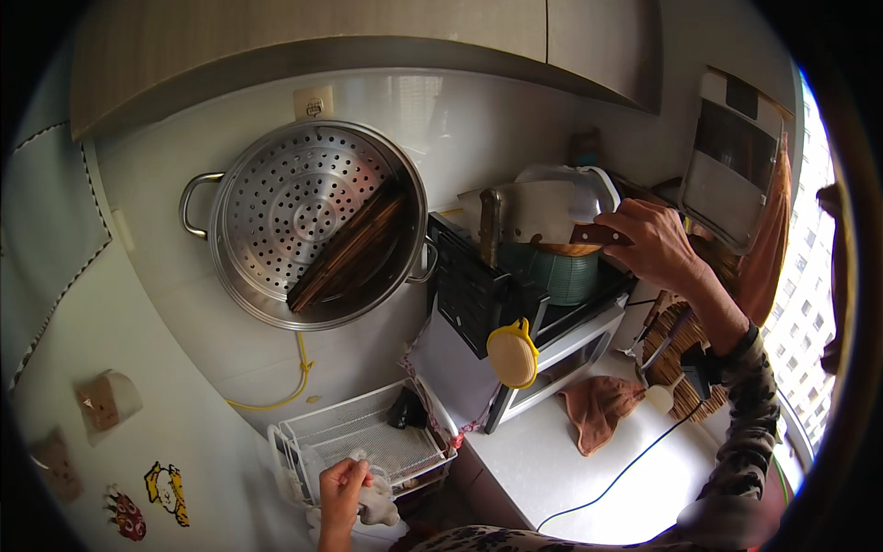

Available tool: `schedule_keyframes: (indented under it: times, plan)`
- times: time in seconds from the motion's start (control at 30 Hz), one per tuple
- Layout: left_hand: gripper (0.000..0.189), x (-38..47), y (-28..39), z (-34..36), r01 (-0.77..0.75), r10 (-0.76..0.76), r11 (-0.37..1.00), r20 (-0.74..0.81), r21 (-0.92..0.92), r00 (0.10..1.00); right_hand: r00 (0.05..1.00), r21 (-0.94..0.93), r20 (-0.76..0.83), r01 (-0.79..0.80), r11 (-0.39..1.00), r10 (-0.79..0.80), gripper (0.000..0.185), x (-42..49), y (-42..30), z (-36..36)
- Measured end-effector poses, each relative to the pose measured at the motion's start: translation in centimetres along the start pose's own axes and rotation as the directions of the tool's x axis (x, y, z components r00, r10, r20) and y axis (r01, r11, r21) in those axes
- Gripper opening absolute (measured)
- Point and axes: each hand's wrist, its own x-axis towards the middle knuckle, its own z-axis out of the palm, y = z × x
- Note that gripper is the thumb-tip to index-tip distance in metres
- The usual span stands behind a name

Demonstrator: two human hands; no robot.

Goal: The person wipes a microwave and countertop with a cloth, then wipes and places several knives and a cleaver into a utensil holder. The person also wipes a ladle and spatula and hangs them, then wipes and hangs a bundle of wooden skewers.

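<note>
My right hand [652, 241] grips a dark riveted handle at the end of a cleaver [531, 210], whose wide blade points left above a black slotted knife rack [472, 290]. A second knife's wooden handle [490, 224] stands upright in that rack, in front of the blade. Under the cleaver sits a green textured pot or basket [566, 276]; a clear plastic container [583, 183] is behind it. Low in the view, my left hand [341, 490] pinches a thin, pale plastic bag [378, 500] with its bottom hanging down. What the bag contains is unclear.
A steel steamer pot [314, 221] with dark wooden sticks [348, 252] stands or hangs against the wall. A white wire-mesh basket cart [365, 428] is near my left hand. A yellow-rimmed scrubber [512, 353], brown cloth [600, 410] and blue cable [617, 469] lie rightward.
</note>
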Motion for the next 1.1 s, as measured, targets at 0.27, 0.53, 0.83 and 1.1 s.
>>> schedule_keyframes:
  times: [0.27, 0.53, 0.83, 1.1]
  plan:
    - [0.024, 1.3, -0.4, 0.8, 0.021, -0.02, 0.999, -0.018, 0.025, 1.0, 0.994, 0.083, 0.092, -0.061, 0.995, 0.053, 0.031, 1.2, 0.8, -1.1]
    - [0.024, 2.0, -0.5, 0.9, 0.033, -0.033, 0.999, -0.031, 0.018, 0.999, 0.989, 0.004, 0.146, 0.029, 1.0, -0.029, 0.026, 3.3, 0.9, -2.4]
    - [0.024, 2.5, -1.2, 0.9, 0.01, -0.012, 0.999, -0.044, -0.039, 0.999, 0.946, 0.039, 0.323, -0.015, 0.999, 0.002, 0.03, 8.5, 1.9, -3.6]
    - [0.025, 2.2, -0.3, 0.7, 0.068, -0.061, 0.997, -0.136, 0.046, 0.989, 0.8, 0.226, 0.594, -0.066, 0.972, -0.083, 0.031, 18.0, 3.7, -3.6]
